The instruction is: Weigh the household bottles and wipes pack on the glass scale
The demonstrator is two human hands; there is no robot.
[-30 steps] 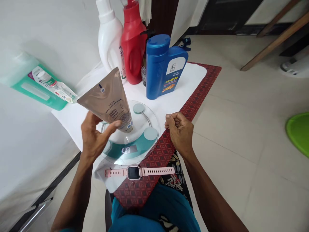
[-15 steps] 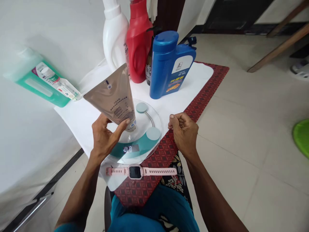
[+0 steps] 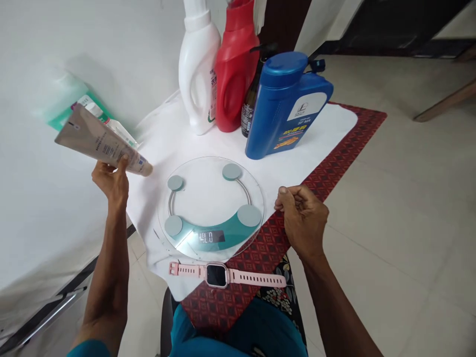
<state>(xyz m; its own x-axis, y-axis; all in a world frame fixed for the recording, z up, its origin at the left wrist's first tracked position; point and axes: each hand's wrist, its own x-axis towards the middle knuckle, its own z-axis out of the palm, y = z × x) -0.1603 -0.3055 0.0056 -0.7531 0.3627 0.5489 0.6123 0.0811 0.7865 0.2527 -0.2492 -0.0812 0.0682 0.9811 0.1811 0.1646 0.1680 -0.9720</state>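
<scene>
White cloth (image 3: 159,124) on red-patterned tabletop (image 3: 334,161), round glass scale (image 3: 238,230) on it. Left hand (image 3: 112,181) pinches tilted tan tube (image 3: 100,139), raised left of scale. Right hand (image 3: 305,218), fingers curled in, right of scale. Pink watch (image 3: 216,275) nearer than scale.

smooth glass scale (image 3: 210,210), satin plastic tube (image 3: 104,140) left of the scale, glossy plastic blue bottle (image 3: 284,111) behind, matt rubbery strap (image 3: 256,277) in front

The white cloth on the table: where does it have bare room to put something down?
Bare cloth lies between the glass scale and the white bottle, and right of the blue bottle, up to the red patterned border. Crowded: the back, around the red bottle, and the front, where the pink watch lies beside the scale.
</scene>
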